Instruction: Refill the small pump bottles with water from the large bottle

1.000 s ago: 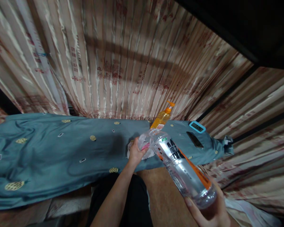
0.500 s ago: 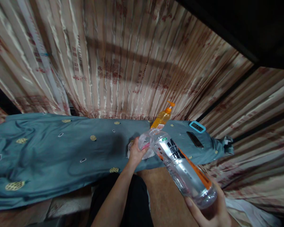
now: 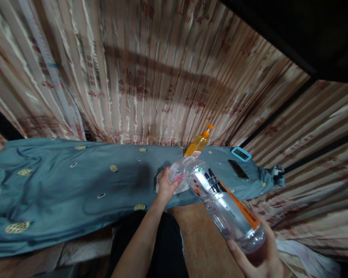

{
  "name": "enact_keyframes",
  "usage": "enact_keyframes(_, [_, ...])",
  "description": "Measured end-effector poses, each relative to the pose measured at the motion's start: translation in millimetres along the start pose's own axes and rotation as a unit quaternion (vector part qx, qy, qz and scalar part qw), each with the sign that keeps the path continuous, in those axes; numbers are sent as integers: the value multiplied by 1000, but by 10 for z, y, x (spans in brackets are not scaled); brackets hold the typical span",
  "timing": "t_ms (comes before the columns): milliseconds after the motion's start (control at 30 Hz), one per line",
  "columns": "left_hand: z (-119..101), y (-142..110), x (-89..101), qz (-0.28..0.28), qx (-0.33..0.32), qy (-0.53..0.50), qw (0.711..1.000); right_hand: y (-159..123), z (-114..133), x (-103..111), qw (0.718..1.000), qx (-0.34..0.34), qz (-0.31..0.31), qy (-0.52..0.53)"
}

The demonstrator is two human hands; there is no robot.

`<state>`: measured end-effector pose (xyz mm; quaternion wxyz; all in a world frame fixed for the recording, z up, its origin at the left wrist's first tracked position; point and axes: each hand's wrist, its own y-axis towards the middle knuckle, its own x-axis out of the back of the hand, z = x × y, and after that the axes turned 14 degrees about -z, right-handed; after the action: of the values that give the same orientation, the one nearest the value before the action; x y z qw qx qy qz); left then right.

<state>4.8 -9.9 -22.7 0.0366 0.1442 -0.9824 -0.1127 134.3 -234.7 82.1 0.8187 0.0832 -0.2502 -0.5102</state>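
My right hand (image 3: pixel 258 255) is wrapped round the base of a clear plastic bottle (image 3: pixel 223 200) with a silver and orange label. The bottle is tilted, its neck end down and to the left. At its mouth is a clear plastic cup (image 3: pixel 176 170) with a pink mark, gripped by my left hand (image 3: pixel 166 186). Whether the bottle's mouth touches the cup's rim I cannot tell, nor whether liquid flows. Under the left hand lies a white cloth or tissue (image 3: pixel 182 188). Just behind the cup stands a pump bottle (image 3: pixel 197 143) of orange-yellow liquid.
The grey-green patterned sheet (image 3: pixel 84 177) covers a long narrow surface before me. On its right lie a dark phone (image 3: pixel 238 170) and a small blue-framed digital clock (image 3: pixel 241 154). Pleated curtains (image 3: pixel 162 77) hang close behind and at the right. My knees are below the front edge.
Hardly anything differs. Both hands, the cup and the tilted bottle keep nearly the same positions; the whole view has shifted very slightly.
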Motion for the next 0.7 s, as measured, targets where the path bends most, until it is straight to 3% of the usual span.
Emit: enact_keyframes(700, [-48, -4, 26, 16, 28, -15, 999, -19, 93, -30, 1000, -18, -17, -5])
